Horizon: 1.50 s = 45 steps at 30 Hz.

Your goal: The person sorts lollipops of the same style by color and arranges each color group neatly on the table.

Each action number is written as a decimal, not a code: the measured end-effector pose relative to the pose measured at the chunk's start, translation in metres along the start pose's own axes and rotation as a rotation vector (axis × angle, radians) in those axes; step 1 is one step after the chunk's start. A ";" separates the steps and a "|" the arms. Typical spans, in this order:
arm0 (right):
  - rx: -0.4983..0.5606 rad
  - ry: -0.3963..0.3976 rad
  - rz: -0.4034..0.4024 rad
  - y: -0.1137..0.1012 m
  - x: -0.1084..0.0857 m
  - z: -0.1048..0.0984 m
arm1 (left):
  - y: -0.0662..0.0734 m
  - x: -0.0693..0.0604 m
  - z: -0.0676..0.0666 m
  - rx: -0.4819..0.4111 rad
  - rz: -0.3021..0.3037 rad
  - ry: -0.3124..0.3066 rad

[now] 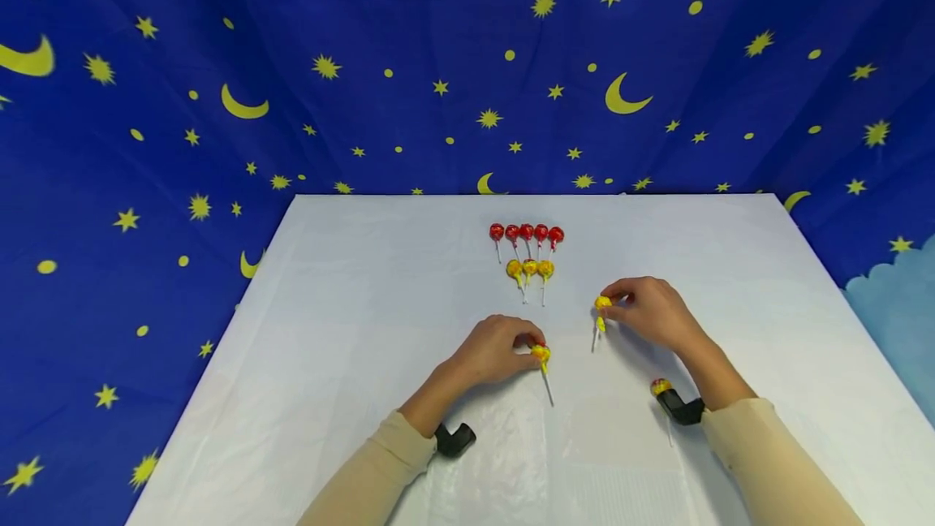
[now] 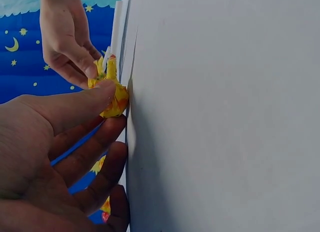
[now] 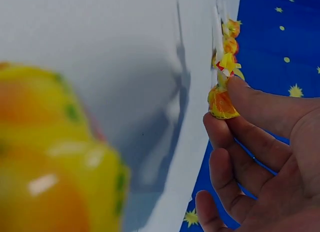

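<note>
Between thumb and fingertips, my left hand (image 1: 500, 349) pinches a yellow-wrapped lollipop (image 1: 540, 353) by its head, the stick pointing toward me. My right hand (image 1: 650, 312), farther forward and to the right, pinches another yellow lollipop (image 1: 602, 303); its white stick also points toward me. In the right wrist view this lollipop (image 3: 222, 103) sits at the fingertips of the right hand (image 3: 265, 142). The left wrist view has the left hand's lollipop (image 2: 116, 103) close to the white tabletop, with the right hand (image 2: 65, 37) behind it.
Several red lollipops (image 1: 527, 232) lie in a row toward the back of the white table (image 1: 365, 282). Three yellow ones (image 1: 530, 268) lie just in front of them. Another yellow lollipop (image 1: 661, 385) lies beside the black wrist camera (image 1: 681, 408) under the right forearm. Blue star-patterned cloth (image 1: 380, 23) surrounds the table.
</note>
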State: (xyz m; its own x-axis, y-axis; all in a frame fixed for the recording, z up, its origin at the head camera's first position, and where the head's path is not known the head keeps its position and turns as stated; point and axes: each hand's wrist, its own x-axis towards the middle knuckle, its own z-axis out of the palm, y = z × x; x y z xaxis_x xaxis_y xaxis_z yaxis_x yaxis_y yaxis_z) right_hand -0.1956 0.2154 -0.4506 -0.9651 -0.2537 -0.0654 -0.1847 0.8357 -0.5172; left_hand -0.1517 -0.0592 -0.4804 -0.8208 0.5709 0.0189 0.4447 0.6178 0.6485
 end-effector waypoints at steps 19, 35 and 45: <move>-0.048 -0.038 -0.026 -0.012 0.034 0.003 | -0.001 0.002 -0.001 -0.010 -0.023 -0.010; -0.070 -0.096 0.035 -0.022 0.072 0.011 | -0.003 0.002 0.002 -0.005 -0.010 -0.007; -0.055 -0.097 0.062 -0.027 0.084 0.017 | -0.004 0.003 0.001 -0.014 -0.011 -0.013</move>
State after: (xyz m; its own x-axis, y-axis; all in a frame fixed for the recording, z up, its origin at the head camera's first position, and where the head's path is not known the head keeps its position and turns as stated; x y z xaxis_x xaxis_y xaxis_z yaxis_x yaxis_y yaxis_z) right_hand -0.2688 0.1635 -0.4570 -0.9528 -0.2449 -0.1793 -0.1381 0.8758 -0.4624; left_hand -0.1556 -0.0594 -0.4832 -0.8205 0.5717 0.0018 0.4307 0.6161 0.6594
